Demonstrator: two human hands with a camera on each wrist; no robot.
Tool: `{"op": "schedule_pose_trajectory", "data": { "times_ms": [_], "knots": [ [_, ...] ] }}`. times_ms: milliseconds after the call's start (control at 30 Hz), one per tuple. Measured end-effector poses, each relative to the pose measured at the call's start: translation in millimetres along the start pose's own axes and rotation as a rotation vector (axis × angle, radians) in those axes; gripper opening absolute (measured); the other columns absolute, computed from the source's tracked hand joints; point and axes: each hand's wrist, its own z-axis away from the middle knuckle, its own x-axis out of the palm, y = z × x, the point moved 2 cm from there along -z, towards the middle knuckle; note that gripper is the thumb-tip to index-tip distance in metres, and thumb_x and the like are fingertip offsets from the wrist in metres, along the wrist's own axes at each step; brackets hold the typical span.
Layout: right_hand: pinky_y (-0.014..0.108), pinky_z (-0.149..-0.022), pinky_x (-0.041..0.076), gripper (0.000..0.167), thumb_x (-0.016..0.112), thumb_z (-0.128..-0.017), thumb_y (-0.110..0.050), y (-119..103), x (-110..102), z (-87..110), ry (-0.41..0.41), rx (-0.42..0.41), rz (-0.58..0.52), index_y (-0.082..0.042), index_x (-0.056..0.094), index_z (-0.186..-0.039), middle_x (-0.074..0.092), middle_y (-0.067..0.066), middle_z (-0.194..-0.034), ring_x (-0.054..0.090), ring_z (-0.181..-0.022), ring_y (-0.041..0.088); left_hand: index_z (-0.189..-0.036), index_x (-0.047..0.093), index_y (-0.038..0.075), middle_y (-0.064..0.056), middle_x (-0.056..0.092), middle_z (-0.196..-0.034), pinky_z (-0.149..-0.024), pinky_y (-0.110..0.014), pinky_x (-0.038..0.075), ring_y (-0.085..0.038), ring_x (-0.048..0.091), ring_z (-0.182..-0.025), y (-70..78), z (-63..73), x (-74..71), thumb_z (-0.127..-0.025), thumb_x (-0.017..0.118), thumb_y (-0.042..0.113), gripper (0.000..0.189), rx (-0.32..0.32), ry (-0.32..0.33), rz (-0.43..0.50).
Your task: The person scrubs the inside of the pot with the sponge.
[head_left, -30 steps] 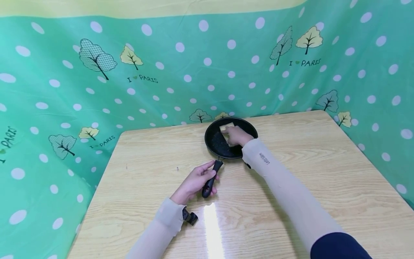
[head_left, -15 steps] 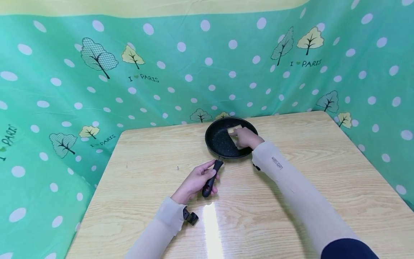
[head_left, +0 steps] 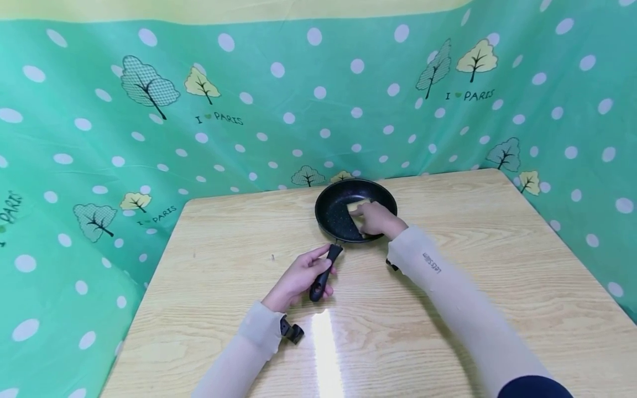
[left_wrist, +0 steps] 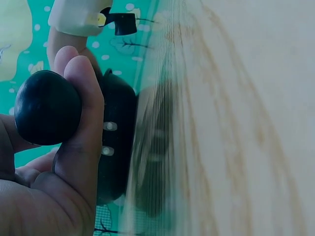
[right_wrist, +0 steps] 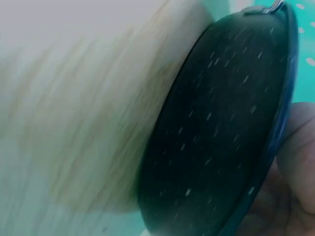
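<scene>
A black speckled frying pan (head_left: 334, 211) sits near the far edge of the table. My left hand (head_left: 301, 275) grips its black handle (head_left: 333, 252), thumb on top and fingers beneath. In the left wrist view the handle's rounded end (left_wrist: 47, 108) lies between thumb and fingers. Inside the pan, my right hand (head_left: 376, 218) holds a pale yellow sponge (head_left: 355, 206) against the right part of the cooking surface; the hand hides much of it. The right wrist view shows the pan's outer side (right_wrist: 216, 128), with part of the right hand (right_wrist: 298, 172) beyond the rim.
The wooden table (head_left: 234, 243) carries a bright strip of reflected light in front. Close behind the pan hangs a green dotted curtain (head_left: 278, 143), which also runs along both sides. A black wrist camera (head_left: 292, 330) is strapped under the left sleeve.
The right hand has slid the sponge from the middle of the pan to the right, then slightly toward the near side. The left hand and the pan have stayed in place.
</scene>
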Motion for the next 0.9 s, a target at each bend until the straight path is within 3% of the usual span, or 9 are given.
{"op": "schedule_pose_trajectory", "data": {
  "times_ms": [300, 567, 900],
  "knots": [
    [0.052, -0.124, 0.035, 0.056, 0.076, -0.094, -0.008, -16, 5, -2.6, -0.021, -0.046, -0.005, -0.011, 0.062, -0.148, 0.054, 0.021, -0.153, 0.044, -0.146, 0.043, -0.169, 0.026, 0.012, -0.021, 0.062, -0.117, -0.059, -0.030, 0.061, -0.018, 0.070, -0.061, 0.3, 0.0, -1.2, -0.114, 0.047, 0.014, 0.059, 0.002, -0.029, 0.015],
    [0.047, -0.117, 0.044, 0.053, 0.078, -0.094, -0.011, -30, 12, -11.1, -0.003, -0.056, -0.045, -0.012, 0.065, -0.145, 0.060, 0.016, -0.149, 0.052, -0.141, 0.035, -0.168, 0.028, 0.010, -0.021, 0.062, -0.115, -0.057, -0.029, 0.060, -0.018, 0.069, -0.059, 0.2, 0.3, -1.7, -0.113, 0.048, 0.014, 0.058, -0.002, -0.017, 0.007],
    [0.047, -0.122, 0.039, 0.053, 0.078, -0.095, -0.013, -43, 15, -25.3, 0.019, -0.039, -0.113, -0.013, 0.064, -0.146, 0.058, 0.014, -0.152, 0.047, -0.145, 0.035, -0.167, 0.029, 0.008, -0.021, 0.062, -0.114, -0.057, -0.031, 0.061, -0.018, 0.067, -0.057, -0.3, -0.3, -1.7, -0.113, 0.048, 0.012, 0.058, -0.003, -0.019, 0.017]
  ]
}}
